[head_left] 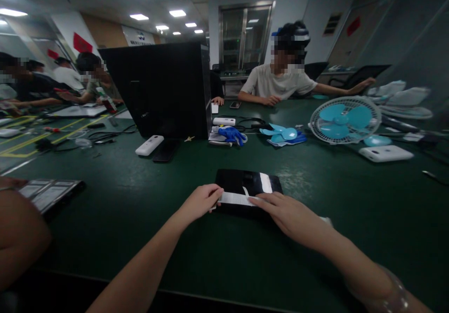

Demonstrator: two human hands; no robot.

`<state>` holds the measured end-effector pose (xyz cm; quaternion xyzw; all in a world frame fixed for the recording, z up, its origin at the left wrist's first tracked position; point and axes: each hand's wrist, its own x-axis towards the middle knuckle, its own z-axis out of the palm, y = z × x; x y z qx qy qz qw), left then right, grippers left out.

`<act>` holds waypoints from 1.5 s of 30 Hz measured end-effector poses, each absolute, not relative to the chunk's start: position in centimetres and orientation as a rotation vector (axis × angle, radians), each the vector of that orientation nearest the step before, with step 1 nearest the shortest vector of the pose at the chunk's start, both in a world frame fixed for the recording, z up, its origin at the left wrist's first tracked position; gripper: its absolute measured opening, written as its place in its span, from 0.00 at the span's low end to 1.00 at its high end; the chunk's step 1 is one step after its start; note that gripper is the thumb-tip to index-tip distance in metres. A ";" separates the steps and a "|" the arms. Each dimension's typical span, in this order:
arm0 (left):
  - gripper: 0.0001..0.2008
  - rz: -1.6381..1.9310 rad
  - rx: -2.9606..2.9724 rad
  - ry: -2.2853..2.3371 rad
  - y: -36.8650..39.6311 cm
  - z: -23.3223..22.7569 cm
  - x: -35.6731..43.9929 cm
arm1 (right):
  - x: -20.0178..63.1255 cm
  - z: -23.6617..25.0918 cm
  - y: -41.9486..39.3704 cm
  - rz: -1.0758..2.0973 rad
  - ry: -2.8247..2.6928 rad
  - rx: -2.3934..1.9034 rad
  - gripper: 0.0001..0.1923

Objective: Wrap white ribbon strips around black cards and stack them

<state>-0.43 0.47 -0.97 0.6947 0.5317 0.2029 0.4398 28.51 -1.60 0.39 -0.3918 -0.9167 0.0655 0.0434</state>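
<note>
A flat black case (231,178), a box-like device, lies on the green table in front of me, with a white band across its right part. Along its near edge runs a white printed paper strip (234,198), and a small piece of it curls up near the right end. My left hand (198,203) is closed at the strip's left end, thumb and fingers pinched on it. Stretched out over the right end, the fingers of my right hand (286,212) touch the strip and the case; its thumb is hidden.
A tall black computer case (164,88) stands beyond. Near it are a white device (149,145), a dark phone (164,151), keys (189,138) and blue gloves (232,135). A turquoise fan (342,119) is at right. A person (277,79) sits opposite; another person's arm (21,233) is at left.
</note>
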 end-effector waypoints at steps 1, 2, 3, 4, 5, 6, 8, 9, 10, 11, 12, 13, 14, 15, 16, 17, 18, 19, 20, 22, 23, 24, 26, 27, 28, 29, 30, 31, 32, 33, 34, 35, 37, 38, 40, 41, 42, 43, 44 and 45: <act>0.18 0.504 1.782 1.346 0.4 -0.9 -0.4 | 28.5 0.2 -1.6 0.168 -2.804 -1.199 0.30; 0.16 0.508 1.832 1.365 0.4 -0.9 -0.4 | 28.5 0.0 -1.6 0.136 -2.803 -1.197 0.30; 0.15 0.513 1.870 1.379 0.3 -0.9 -0.3 | 28.5 -0.2 -1.6 0.105 -2.799 -1.192 0.30; 0.15 0.516 1.893 1.392 0.3 -0.9 -0.3 | 28.5 -0.3 -1.6 0.077 -2.797 -1.189 0.30; 0.15 0.517 1.905 1.406 0.3 -0.9 -0.2 | 28.6 -0.4 -1.6 0.052 -2.798 -1.189 0.31; 0.15 0.518 1.914 1.419 0.3 -0.9 -0.1 | 28.6 -0.6 -1.6 0.032 -2.801 -1.191 0.31; 0.16 0.505 1.930 1.446 0.3 -1.0 0.1 | 28.6 -0.8 -1.6 0.006 -2.818 -1.198 0.31; 0.16 0.494 1.938 1.462 0.4 -1.0 0.1 | 28.6 -1.0 -1.6 -0.001 -2.827 -1.201 0.31; 0.16 0.483 1.947 1.475 0.4 -1.1 0.1 | 28.5 -1.1 -1.6 -0.006 -2.834 -1.203 0.31; 0.16 0.473 1.952 1.484 0.4 -1.1 0.2 | 28.5 -1.1 -1.6 -0.008 -2.838 -1.205 0.31; 0.16 0.465 1.950 1.488 0.4 -1.1 0.2 | 28.5 -1.2 -1.7 -0.010 -2.838 -1.209 0.31; 0.17 0.462 1.940 1.484 0.4 -1.1 0.2 | 28.4 -1.2 -1.7 -0.013 -2.836 -1.215 0.31; 0.18 0.460 1.923 1.476 0.4 -1.1 0.2 | 28.4 -1.2 -1.7 -0.015 -2.835 -1.222 0.31; 0.19 0.457 1.901 1.464 0.4 -1.1 0.1 | 28.4 -1.2 -1.7 -0.015 -2.834 -1.226 0.31; 0.21 0.455 1.878 1.455 0.4 -1.0 0.1 | 28.4 -1.2 -1.7 -0.016 -2.831 -1.229 0.31; 0.22 0.457 1.859 1.448 0.4 -1.0 0.0 | 28.4 -1.1 -1.7 -0.016 -2.828 -1.228 0.31; 0.23 0.460 1.846 1.446 0.3 -0.9 0.0 | 28.4 -1.1 -1.7 -0.016 -2.822 -1.226 0.31; 0.24 0.461 1.836 1.447 0.3 -0.8 0.0 | 28.4 -1.1 -1.7 -0.013 -2.815 -1.224 0.31; 0.24 0.461 1.826 1.447 0.3 -0.8 -0.1 | 28.5 -1.1 -1.7 -0.007 -2.809 -1.225 0.31; 0.23 0.459 1.814 1.444 0.3 -0.6 -0.1 | 28.5 -1.2 -1.7 0.016 -2.799 -1.240 0.31; 0.22 0.460 1.816 1.445 0.2 -0.5 -0.2 | 28.6 -1.2 -1.7 0.030 -2.793 -1.247 0.31; 0.21 0.461 1.822 1.447 0.2 -0.5 -0.2 | 28.6 -1.2 -1.7 0.047 -2.789 -1.249 0.32; 0.20 0.459 1.834 1.455 0.2 -0.3 -0.1 | 28.7 -1.3 -1.6 0.080 -2.778 -1.248 0.32; 0.20 0.453 1.834 1.459 0.2 -0.2 -0.1 | 28.7 -1.4 -1.6 0.095 -2.773 -1.248 0.32; 0.19 0.446 1.830 1.462 0.2 -0.1 -0.1 | 28.8 -1.5 -1.5 0.106 -2.770 -1.248 0.32; 0.19 0.441 1.824 1.465 0.2 -0.1 -0.1 | 28.8 -1.5 -1.5 0.113 -2.769 -1.252 0.32; 0.20 0.440 1.821 1.469 0.2 -0.1 -0.2 | 28.8 -1.6 -1.5 0.116 -2.769 -1.258 0.32; 0.20 0.443 1.821 1.474 0.2 -0.2 -0.2 | 28.8 -1.7 -1.4 0.115 -2.770 -1.265 0.33; 0.21 0.454 1.822 1.475 0.3 -0.3 -0.2 | 28.9 -1.8 -1.4 0.116 -2.773 -1.275 0.33; 0.21 0.470 1.819 1.469 0.4 -0.4 -0.2 | 28.9 -1.8 -1.4 0.117 -2.777 -1.287 0.32; 0.21 0.492 1.816 1.458 0.5 -0.6 -0.2 | 28.9 -1.9 -1.4 0.119 -2.782 -1.298 0.32; 0.20 0.526 1.805 1.433 0.6 -0.8 -0.3 | 29.0 -1.9 -1.4 0.117 -2.785 -1.303 0.32; 0.17 0.573 1.781 1.381 0.8 -1.2 -0.3 | 29.0 -1.9 -1.3 0.106 -2.789 -1.297 0.33; 0.17 0.578 1.773 1.376 0.9 -1.4 -0.3 | 28.9 -1.9 -1.3 0.102 -2.787 -1.291 0.33; 0.16 0.564 1.789 1.391 1.1 -1.6 -0.4 | 28.9 -1.7 -1.3 0.103 -2.783 -1.278 0.34; 0.16 0.564 1.806 1.403 1.1 -1.7 -0.4 | 28.9 -1.7 -1.4 0.105 -2.780 -1.275 0.34; 0.17 0.560 1.819 1.414 1.1 -1.7 -0.4 | 28.8 -1.7 -1.4 0.104 -2.777 -1.275 0.34; 0.17 0.558 1.826 1.421 1.1 -1.7 -0.4 | 28.8 -1.7 -1.4 0.102 -2.776 -1.274 0.34; 0.18 0.555 1.824 1.424 1.1 -1.8 -0.4 | 28.8 -1.7 -1.4 0.099 -2.775 -1.275 0.34; 0.19 0.550 1.817 1.424 1.1 -1.7 -0.4 | 28.9 -1.7 -1.3 0.099 -2.776 -1.275 0.33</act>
